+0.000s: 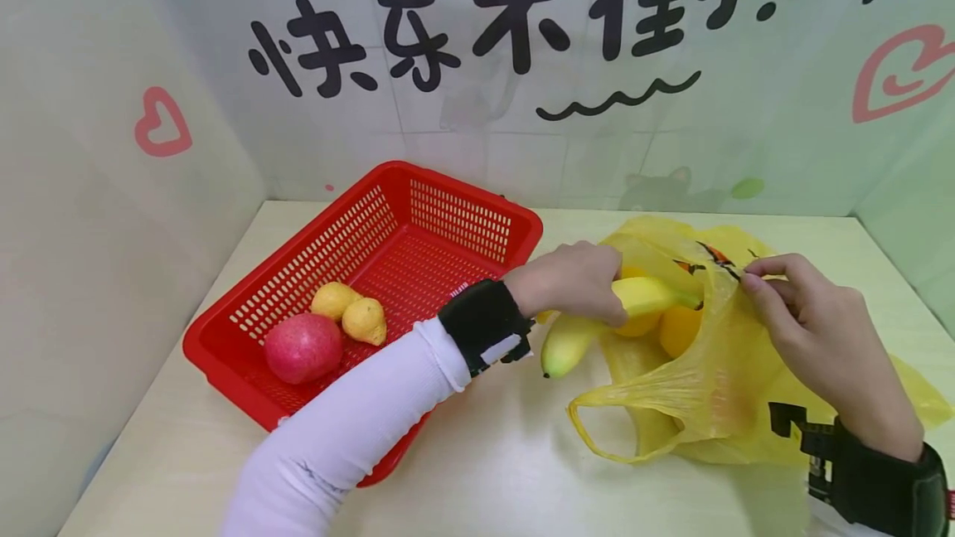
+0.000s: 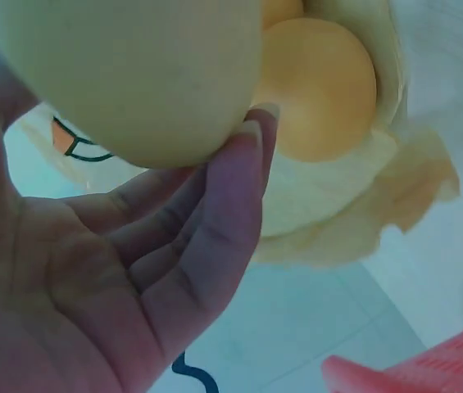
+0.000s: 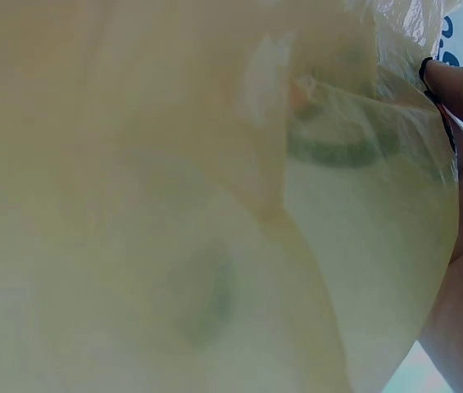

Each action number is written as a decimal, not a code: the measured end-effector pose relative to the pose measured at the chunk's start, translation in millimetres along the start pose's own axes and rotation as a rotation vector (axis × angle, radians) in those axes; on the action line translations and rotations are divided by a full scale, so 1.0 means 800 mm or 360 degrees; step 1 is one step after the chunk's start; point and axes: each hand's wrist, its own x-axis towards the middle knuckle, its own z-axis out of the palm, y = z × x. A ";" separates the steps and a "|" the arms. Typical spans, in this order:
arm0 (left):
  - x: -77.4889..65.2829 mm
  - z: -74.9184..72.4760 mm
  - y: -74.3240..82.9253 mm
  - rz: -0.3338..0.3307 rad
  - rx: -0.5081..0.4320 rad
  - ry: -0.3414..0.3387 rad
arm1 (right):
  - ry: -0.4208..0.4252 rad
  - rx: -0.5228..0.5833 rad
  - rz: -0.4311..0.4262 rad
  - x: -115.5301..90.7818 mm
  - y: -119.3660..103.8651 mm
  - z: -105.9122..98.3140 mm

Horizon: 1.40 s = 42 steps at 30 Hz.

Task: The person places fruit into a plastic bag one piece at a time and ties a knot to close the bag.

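My left hand (image 1: 578,280) grips a yellow banana (image 1: 570,346) with green-tinged ends, at the mouth of a yellow plastic bag (image 1: 716,388). The banana's stem end overlaps the bag opening. Up close in the left wrist view, the banana (image 2: 133,74) lies between thumb and fingers. Round orange fruits (image 1: 679,330) sit inside the bag just behind it; one orange fruit (image 2: 321,90) shows clearly from the left wrist. My right hand (image 1: 821,330) pinches the bag's edge between thumb and fingers, and bag film fills most of the right wrist view.
Left of the bag stands a red perforated basket (image 1: 448,259), partly behind my left forearm. It holds a pinkish-red round fruit (image 1: 303,347) and two small yellow fruits (image 1: 365,320). A printed cloth wall (image 1: 485,147) closes off the back of the pale table (image 1: 522,471).
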 end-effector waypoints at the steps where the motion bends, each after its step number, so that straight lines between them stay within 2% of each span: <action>1: 0.003 0.002 0.001 0.0006 -0.0005 0.0003 | -0.0001 -0.0002 -0.0001 0.000 0.000 0.000; 7: 0.025 0.010 0.006 0.0076 0.0006 0.0076 | 0.0027 -0.0012 -0.0032 -0.001 -0.003 0.003; 12: 0.045 0.019 0.010 0.0094 0.0025 0.0171 | 0.0066 -0.0016 -0.0068 0.000 -0.002 0.002; 15: 0.058 0.026 0.013 0.0113 0.0092 0.0239 | 0.0070 -0.0026 -0.0065 0.000 -0.003 0.001; 18: 0.070 0.033 0.016 0.0103 0.0148 0.0301 | 0.0058 -0.0024 -0.0044 0.000 -0.004 0.001; 21: 0.079 0.040 0.021 0.0058 0.0140 0.0344 | 0.0051 -0.0010 -0.0035 -0.001 -0.004 0.002; 30: 0.096 0.055 0.037 -0.0139 0.0007 0.0442 | 0.0065 -0.0019 -0.0073 -0.002 -0.004 0.004; 32: 0.098 0.059 0.039 -0.0134 0.0014 0.0479 | 0.0063 -0.0027 -0.0073 -0.001 -0.005 0.004; 36: 0.101 0.066 0.040 -0.0106 0.0129 0.0506 | 0.0052 -0.0026 -0.0058 0.000 -0.004 0.005; 42: 0.106 0.069 0.038 -0.0103 0.0207 0.0506 | 0.0053 -0.0005 -0.0064 0.001 -0.003 0.006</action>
